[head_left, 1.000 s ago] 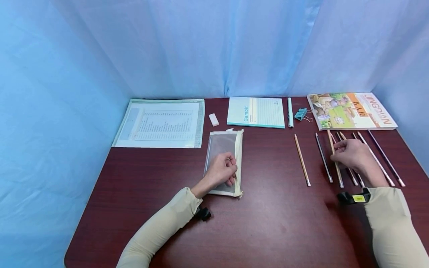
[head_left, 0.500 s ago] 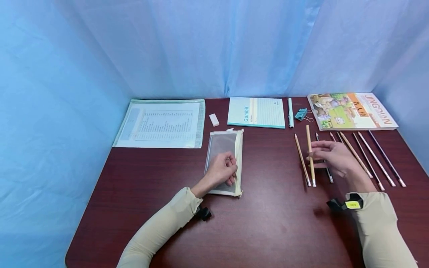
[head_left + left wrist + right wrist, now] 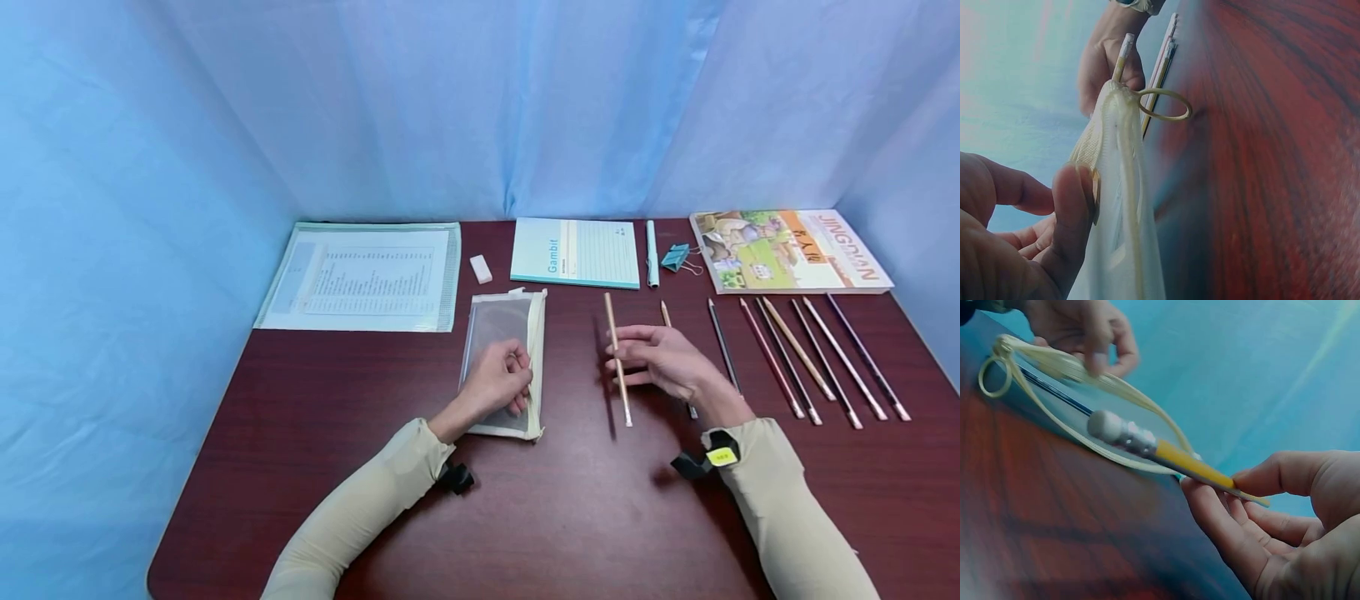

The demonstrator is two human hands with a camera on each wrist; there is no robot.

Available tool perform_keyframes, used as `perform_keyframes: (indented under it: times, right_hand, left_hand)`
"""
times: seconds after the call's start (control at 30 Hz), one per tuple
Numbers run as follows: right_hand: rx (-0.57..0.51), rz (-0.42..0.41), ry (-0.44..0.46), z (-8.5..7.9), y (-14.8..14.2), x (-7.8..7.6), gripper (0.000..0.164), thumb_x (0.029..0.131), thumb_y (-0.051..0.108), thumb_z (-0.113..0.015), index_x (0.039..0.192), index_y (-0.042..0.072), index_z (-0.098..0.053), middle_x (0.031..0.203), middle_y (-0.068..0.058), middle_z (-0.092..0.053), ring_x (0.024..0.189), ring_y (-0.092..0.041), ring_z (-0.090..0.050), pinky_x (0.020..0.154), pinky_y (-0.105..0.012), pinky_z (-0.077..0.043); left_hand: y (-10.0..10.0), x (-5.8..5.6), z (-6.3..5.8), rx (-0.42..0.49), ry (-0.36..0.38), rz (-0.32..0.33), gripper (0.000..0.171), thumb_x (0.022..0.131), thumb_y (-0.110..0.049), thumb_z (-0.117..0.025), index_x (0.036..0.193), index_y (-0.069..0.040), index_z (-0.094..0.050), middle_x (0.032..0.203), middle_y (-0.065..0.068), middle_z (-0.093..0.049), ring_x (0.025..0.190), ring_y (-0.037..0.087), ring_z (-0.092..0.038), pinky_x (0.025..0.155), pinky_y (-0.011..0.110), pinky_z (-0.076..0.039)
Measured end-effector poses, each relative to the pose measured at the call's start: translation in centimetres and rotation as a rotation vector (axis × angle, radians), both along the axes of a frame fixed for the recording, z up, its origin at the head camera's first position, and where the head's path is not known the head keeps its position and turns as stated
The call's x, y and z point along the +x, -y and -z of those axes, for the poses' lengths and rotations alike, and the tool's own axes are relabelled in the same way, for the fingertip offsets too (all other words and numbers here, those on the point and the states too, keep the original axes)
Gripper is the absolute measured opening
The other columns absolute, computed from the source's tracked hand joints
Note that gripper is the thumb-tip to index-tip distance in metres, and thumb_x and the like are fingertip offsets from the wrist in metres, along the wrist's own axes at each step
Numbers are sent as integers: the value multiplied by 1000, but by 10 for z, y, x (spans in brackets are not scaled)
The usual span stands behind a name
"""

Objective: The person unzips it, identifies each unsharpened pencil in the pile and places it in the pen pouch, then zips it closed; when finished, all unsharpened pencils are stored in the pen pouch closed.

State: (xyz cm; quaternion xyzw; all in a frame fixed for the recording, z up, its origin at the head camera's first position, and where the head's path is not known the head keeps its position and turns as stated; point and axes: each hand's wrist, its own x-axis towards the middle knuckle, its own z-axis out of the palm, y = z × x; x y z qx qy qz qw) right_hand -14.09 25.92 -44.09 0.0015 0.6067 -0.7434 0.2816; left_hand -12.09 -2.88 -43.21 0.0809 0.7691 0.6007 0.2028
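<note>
My left hand (image 3: 497,381) pinches the cream zip edge of a see-through mesh pouch (image 3: 497,323), lying on the table at mid-left. In the right wrist view the pouch's mouth (image 3: 1141,398) gapes, and a thin dark strip, its kind unclear, shows inside. My right hand (image 3: 672,364) holds a yellow pencil (image 3: 1191,466) between thumb and fingers, its white eraser end toward the pouch. That pencil hovers over the table to the right of the pouch. Another wooden pencil (image 3: 666,313) lies partly hidden under the right hand.
Several pencils (image 3: 798,350) lie side by side at the right, beside a dark one (image 3: 720,337). Along the back are a clear document folder (image 3: 360,275), an eraser (image 3: 481,269), a notebook (image 3: 576,252), a pale pen (image 3: 652,254), a teal binder clip (image 3: 676,257) and a book (image 3: 787,250).
My right hand has lifted the yellow pencil out of the row at the right and carried it left toward the pouch. My left hand stays on the pouch's edge.
</note>
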Motion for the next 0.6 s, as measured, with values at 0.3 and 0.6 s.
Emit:
perform_keyframes:
  times: [0.3, 0.6]
  right_hand:
    - [51, -113, 57, 10, 53, -8, 48, 100, -4, -44, 142, -21, -27, 94, 1, -72, 85, -12, -73, 77, -35, -67]
    - [135, -75, 57, 12, 93, -17, 50, 97, -5, -50, 142, -17, -33, 88, 5, -71, 80, -10, -71, 70, -31, -66]
  left_hand:
    - [-1, 0, 0, 7, 1, 2, 8, 88, 5, -50, 84, -1, -51, 57, 5, -58, 37, 9, -56, 36, 29, -54]
    - [-1, 0, 0, -4, 1, -6, 6, 88, 5, -51, 85, 0, -52, 58, 4, -58, 37, 9, -56, 36, 31, -55]
